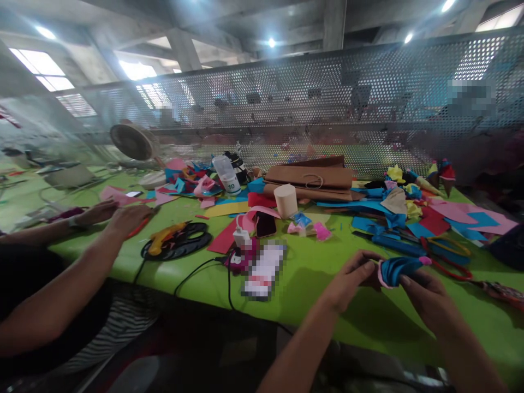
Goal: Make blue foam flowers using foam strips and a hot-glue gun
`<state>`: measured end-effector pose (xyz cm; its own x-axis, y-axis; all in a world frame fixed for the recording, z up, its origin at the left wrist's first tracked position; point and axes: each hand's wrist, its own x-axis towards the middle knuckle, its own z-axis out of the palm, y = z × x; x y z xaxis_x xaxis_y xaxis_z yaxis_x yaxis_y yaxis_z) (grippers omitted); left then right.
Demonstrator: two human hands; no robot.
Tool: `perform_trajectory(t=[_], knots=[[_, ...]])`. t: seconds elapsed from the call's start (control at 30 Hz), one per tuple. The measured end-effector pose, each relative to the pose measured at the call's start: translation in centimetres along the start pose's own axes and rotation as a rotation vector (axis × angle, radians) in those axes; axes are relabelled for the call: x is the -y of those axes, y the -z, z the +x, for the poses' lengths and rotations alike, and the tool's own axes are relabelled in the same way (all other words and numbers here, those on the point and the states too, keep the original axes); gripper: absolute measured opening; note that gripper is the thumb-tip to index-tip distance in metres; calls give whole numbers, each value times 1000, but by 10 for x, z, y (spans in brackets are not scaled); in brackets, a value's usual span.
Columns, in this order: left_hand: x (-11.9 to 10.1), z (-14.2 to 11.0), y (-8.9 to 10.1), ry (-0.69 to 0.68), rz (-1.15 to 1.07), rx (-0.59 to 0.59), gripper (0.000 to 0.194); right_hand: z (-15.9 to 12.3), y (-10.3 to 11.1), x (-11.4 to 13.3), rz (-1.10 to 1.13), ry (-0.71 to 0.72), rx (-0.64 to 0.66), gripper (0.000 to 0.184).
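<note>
Both my hands hold one small rolled piece of blue and pink foam [399, 270] just above the green table [311, 273]. My left hand [352, 278] pinches its left end with closed fingers. My right hand [426, 297] grips it from below and the right, fingers curled around it. Red-handled scissors [444, 256] lie on the table just behind the piece.
A co-worker's hands [118, 215] rest on the table at the left, beside a yellow glue gun [166, 236] on a black tray. Foam scraps [393, 210], a pale roll [285, 200], brown paper bags [311, 180], a bottle [227, 174] and cables lie about. Perforated metal screen [327, 103] behind.
</note>
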<state>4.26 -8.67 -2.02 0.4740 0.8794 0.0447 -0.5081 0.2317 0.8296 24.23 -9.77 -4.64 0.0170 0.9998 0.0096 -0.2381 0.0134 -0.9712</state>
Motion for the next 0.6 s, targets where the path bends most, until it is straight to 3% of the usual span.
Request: perform_trajectory(t=[0.27, 0.43, 0.6], knots=[[1, 1, 1, 45, -40, -43, 53, 0, 13, -11, -129, 18, -4, 30], [0, 0, 4, 92, -21, 1, 60, 1, 17, -9, -242, 67, 107, 24], [-2, 0, 4, 123, 28, 6, 55, 0, 13, -1, -292, 70, 144, 26]])
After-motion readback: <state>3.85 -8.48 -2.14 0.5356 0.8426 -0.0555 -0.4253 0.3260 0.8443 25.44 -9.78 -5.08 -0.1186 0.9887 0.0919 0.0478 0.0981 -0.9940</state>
